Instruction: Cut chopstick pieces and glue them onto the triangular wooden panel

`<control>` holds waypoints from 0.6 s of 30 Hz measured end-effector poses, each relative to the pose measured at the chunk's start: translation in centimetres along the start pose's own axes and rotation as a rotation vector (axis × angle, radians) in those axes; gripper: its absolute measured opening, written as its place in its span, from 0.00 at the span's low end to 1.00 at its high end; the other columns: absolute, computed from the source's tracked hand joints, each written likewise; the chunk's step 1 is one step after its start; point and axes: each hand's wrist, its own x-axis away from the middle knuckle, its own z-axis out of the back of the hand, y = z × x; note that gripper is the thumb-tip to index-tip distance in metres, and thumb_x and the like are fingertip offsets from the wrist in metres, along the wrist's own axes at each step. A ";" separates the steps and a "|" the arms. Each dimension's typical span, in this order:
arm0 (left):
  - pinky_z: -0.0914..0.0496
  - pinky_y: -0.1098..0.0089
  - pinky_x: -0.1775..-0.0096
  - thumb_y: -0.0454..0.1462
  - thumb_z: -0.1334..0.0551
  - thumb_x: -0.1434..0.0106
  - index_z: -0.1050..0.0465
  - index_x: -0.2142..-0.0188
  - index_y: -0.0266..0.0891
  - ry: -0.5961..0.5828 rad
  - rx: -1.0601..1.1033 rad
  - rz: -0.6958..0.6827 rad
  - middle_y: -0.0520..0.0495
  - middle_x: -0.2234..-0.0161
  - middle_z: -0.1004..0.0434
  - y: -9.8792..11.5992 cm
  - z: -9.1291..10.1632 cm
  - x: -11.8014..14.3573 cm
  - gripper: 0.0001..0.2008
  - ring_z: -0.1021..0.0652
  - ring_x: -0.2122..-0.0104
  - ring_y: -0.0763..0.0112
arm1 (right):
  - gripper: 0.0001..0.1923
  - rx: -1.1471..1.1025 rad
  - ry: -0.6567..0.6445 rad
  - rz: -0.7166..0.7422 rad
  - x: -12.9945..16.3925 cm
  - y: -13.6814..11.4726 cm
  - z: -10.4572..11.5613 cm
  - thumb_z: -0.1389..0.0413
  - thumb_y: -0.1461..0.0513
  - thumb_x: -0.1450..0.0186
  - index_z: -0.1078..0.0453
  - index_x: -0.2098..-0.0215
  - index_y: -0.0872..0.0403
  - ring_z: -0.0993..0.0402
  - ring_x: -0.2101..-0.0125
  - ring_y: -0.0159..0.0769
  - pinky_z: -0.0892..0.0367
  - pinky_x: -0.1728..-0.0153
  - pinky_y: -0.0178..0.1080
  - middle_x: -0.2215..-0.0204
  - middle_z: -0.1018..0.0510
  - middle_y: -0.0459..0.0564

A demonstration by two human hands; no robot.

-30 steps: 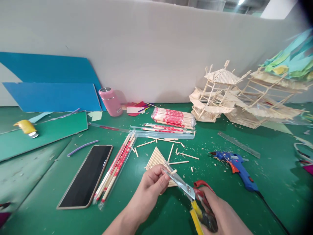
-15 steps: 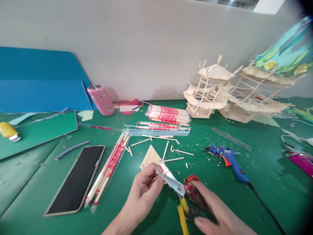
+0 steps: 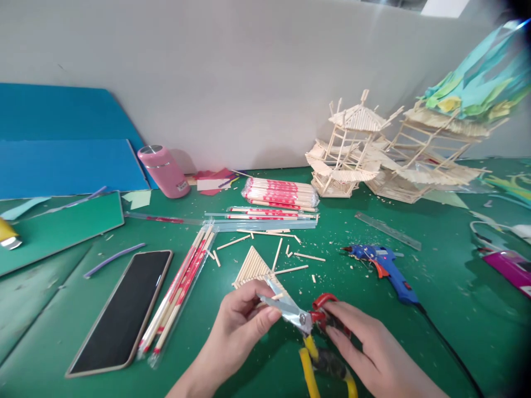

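My left hand [image 3: 244, 320] pinches a short wooden stick [image 3: 275, 297] between thumb and fingers, its end lying at the open blades of the scissors. My right hand [image 3: 360, 337] grips the red handles of these scissors [image 3: 302, 319], which point left. Just beyond my left hand lies a triangular panel of glued sticks [image 3: 251, 265], partly covered by the fingers and blades. Under the scissors rests a tool with yellow handles [image 3: 307, 373]; its head is hidden. Several cut sticks [image 3: 279, 254] and small offcuts are scattered past the panel.
A blue glue gun [image 3: 384, 268] with a black cord lies on the right, below a clear ruler [image 3: 388, 231]. To the left are wrapped chopsticks [image 3: 182, 293] and a phone [image 3: 122, 309]. Behind stand a pink flask [image 3: 165, 172], a chopstick bundle [image 3: 280, 193] and stick pavilion models [image 3: 352, 149].
The scissors have tilted slightly, and the blades sit a little lower around the stick. My right hand's fingers have shifted up on the handles, uncovering more of the yellow-handled tool. The view has shifted slightly.
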 end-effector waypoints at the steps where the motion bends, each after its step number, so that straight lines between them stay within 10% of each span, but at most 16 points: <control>1: 0.39 0.78 0.74 0.37 0.37 0.44 0.30 0.70 0.39 0.004 -0.001 -0.002 0.54 0.76 0.33 0.0 0.0 0.0 0.04 0.33 0.76 0.78 | 0.10 0.037 -0.007 0.010 0.0 0.0 0.1 0.55 0.60 0.35 0.34 0.59 0.50 0.29 0.62 0.35 0.33 0.59 0.36 0.64 0.26 0.49; 18: 0.38 0.78 0.72 0.37 0.35 0.46 0.28 0.71 0.39 0.077 0.074 0.011 0.53 0.75 0.30 -0.6 0.4 -0.1 0.05 0.31 0.74 0.78 | 0.02 0.265 0.516 0.242 0.2 2.6 -3.3 0.47 0.65 0.40 0.37 0.68 0.53 0.30 0.74 0.32 0.33 0.73 0.33 0.73 0.27 0.48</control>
